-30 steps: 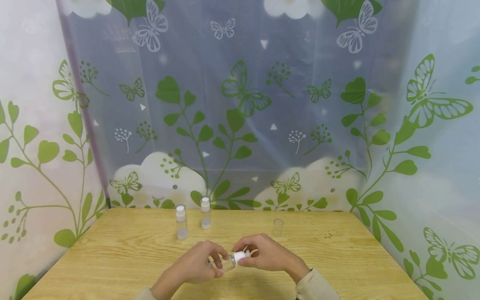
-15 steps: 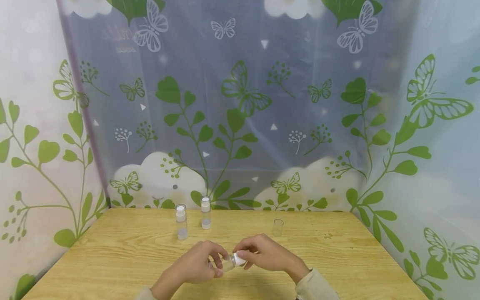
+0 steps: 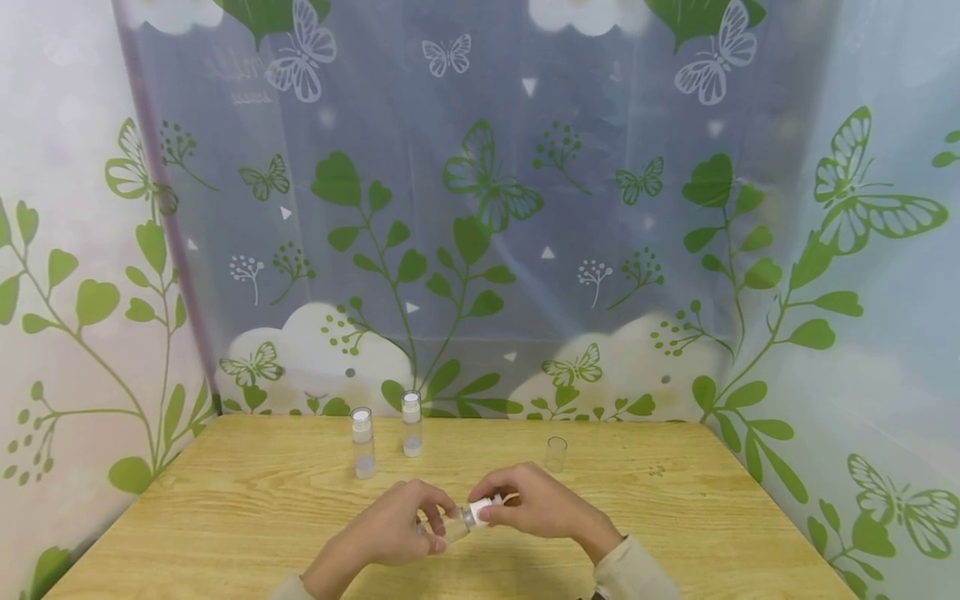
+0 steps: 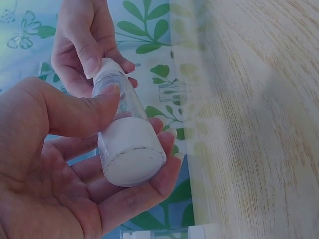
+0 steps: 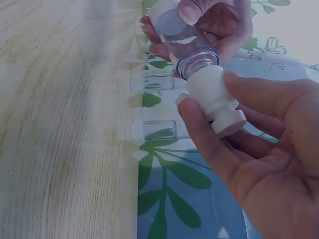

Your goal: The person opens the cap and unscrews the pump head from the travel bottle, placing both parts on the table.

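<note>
My left hand (image 3: 397, 523) holds a clear bottle (image 4: 130, 99) by its body, thumb on top and fingers beneath its white base (image 4: 132, 152). The bottle lies tilted above the table, neck toward my right hand (image 3: 538, 502). That hand pinches the white pump head (image 5: 209, 92) between thumb and fingers, right at the bottle's clear neck (image 5: 197, 62). Clear threads show between the pump's collar and the bottle. Whether the collar is engaged on them I cannot tell.
Two similar capped pump bottles stand upright at the back left, a nearer one (image 3: 363, 448) and a farther one (image 3: 412, 429). A clear cap (image 3: 556, 455) stands on the wooden table (image 3: 225, 508) beyond my right hand. A patterned curtain (image 3: 480, 250) hangs behind.
My right thumb and fingers have shifted along and around the white pump head, leaving its tip showing again. The left hand and the bottle body have stayed nearly still.
</note>
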Demonstrator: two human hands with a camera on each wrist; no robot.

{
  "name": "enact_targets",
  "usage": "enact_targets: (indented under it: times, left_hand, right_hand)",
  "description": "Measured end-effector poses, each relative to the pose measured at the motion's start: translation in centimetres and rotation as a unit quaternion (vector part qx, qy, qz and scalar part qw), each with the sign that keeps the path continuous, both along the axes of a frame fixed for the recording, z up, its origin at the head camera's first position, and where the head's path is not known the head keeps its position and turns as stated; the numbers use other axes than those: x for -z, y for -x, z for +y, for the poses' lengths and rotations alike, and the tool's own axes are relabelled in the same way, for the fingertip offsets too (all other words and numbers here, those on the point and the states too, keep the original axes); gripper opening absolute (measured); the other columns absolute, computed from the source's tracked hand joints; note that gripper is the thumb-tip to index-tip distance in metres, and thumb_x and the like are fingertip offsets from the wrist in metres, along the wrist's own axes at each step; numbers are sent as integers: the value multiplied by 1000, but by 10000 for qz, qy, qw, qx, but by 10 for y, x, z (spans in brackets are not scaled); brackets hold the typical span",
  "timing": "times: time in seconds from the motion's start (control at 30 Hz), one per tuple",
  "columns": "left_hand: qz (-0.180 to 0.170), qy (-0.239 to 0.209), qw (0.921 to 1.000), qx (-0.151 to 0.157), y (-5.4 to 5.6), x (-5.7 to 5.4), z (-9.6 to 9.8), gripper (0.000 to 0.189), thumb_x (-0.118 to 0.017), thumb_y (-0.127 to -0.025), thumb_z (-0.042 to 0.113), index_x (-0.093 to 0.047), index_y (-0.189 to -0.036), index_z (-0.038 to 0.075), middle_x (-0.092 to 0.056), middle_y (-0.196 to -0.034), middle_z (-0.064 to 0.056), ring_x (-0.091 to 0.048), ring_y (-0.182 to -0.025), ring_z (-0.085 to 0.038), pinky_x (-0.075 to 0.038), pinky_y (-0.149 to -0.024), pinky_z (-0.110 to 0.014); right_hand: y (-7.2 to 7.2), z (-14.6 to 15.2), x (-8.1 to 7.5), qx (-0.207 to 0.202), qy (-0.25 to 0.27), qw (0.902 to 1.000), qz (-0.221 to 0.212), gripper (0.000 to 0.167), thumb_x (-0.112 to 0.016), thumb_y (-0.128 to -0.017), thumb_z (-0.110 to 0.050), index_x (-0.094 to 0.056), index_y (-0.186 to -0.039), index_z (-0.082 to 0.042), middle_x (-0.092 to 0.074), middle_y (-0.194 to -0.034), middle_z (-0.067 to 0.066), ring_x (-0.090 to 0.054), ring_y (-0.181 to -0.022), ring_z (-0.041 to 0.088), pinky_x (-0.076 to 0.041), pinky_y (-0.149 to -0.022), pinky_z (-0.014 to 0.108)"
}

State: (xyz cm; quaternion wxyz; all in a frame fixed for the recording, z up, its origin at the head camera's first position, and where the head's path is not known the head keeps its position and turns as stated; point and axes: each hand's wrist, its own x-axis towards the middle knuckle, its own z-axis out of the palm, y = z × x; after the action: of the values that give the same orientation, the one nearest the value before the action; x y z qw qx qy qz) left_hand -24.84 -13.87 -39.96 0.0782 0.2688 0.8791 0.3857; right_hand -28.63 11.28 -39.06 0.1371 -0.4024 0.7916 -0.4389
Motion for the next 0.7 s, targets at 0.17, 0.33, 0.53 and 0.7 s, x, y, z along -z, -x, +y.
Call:
enact_targets:
  times: [0.17, 0.33, 0.53, 0.7]
  left_hand:
    - [4, -31, 10000, 11, 0, 0, -1, 37, -76, -78, -3, -73, -115, 2, -76, -87, -4, -59, -61, -9, -53, -59, -23]
    - [75, -21, 10000, 30, -1, -4, -1, 39, -75, -78, -5, -73, -117, 1, -76, -88, -5, -59, -60, -9, -52, -57, -23]
    - [30, -67, 10000, 36, -1, -3, -1, 38, -76, -79, -5, -72, -117, 0, -76, -89, -6, -58, -59, -9, -52, -57, -23]
    - [-6, -92, 10000, 37, -1, -1, -1, 39, -75, -79, -6, -72, -118, 0, -75, -89, -6, -54, -55, -8, -49, -54, -20]
  right_hand:
    - [2, 7, -4, 75, -23, 9998, 165, 23, -67, -100, -15, -72, -121, -5, -73, -121, 17, -69, -99, 6, -58, -87, 21]
    - [6, 17, -11, 268, -21, 9983, 509, 24, -68, -100, -17, -72, -122, -9, -73, -118, 15, -64, -87, 4, -56, -83, 21]
    - [10, 27, -17, 549, -73, 9942, 919, 23, -69, -98, -14, -73, -119, -6, -60, -67, 13, -31, -51, -2, -44, -60, 18]
    - [11, 34, -20, 894, -265, 9900, 1054, 21, -72, -96, -13, -75, -116, -7, -72, -95, 10, -36, -53, 0, -43, -57, 20]
